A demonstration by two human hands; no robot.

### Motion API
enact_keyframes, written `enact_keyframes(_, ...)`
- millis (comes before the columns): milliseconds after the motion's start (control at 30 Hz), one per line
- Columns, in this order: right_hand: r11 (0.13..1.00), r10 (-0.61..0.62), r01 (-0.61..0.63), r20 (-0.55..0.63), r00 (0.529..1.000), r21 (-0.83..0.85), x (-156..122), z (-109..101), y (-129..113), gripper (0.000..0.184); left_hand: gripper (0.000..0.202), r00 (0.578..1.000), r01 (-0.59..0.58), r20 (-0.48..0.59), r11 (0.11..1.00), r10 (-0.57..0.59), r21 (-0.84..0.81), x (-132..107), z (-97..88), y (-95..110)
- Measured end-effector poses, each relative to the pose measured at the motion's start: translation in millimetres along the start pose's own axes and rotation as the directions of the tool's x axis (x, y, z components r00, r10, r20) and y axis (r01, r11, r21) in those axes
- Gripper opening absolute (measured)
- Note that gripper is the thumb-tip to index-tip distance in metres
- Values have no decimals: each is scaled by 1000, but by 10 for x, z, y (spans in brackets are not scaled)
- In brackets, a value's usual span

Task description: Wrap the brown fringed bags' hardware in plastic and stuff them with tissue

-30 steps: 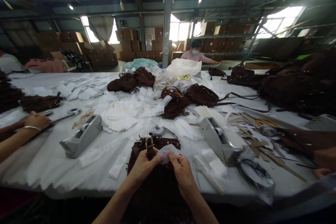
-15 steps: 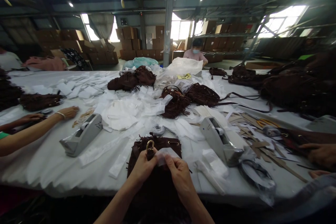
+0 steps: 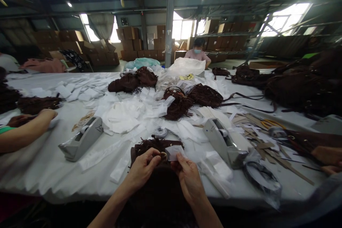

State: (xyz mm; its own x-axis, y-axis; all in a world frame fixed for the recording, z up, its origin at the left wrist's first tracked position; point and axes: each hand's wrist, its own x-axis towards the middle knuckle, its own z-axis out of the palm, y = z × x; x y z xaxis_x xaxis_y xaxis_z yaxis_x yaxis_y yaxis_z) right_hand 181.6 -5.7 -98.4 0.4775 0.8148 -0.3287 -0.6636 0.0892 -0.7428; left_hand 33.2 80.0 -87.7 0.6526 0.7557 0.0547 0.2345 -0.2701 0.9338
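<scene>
A dark brown fringed bag [image 3: 157,144] lies at the table's front edge, with both my hands over it. My left hand [image 3: 145,165] is closed, its thumb and fingers pinching a gold metal ring [image 3: 164,156] on the bag. Between the thumb and fingers of my right hand [image 3: 187,172] is a small translucent white sheet [image 3: 173,152], held right beside the ring. Much of the bag's lower part is hidden by my hands or lost in shadow. Behind the bag sits a roll of clear tape [image 3: 160,132].
Grey tape dispensers stand on the left [image 3: 81,139] and right [image 3: 224,144]. White sheets [image 3: 121,115] and more brown bags [image 3: 177,103] cover the table's middle. Co-workers' hands are at the left [image 3: 34,124] and right [image 3: 327,158]. Cardboard strips [image 3: 269,151] lie on the right.
My left hand has shifted its grip on the gold ring, which is now turned lower. The white sheet has moved slightly up and right. The co-worker's arm at left has drawn back left.
</scene>
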Motion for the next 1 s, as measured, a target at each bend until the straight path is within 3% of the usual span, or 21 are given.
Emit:
enact_keyframes(200,998,-37,36,-21,999,-50,30,-83,44,34,30,992,120,-36,993,-120,4,-28,13,52)
enact_keyframes(367,994,-56,59,28,998,-96,15,-84,48,35,31,988,114,-110,992,-108,47,-29,21,140)
enact_keyframes(667,991,-64,74,96,993,-107,-42,-32,54,33,31,996,77,-27,992,-80,-100,-32,26,205)
enact_keyframes(833,979,-100,131,192,976,-156,-78,38,35,31,36,998,58,8,995,-58,-78,6,40,209)
enact_keyframes(1000,973,-89,144,281,955,-181,-28,72,18,32,39,999,-32,39,999,33,-24,64,-16,208)
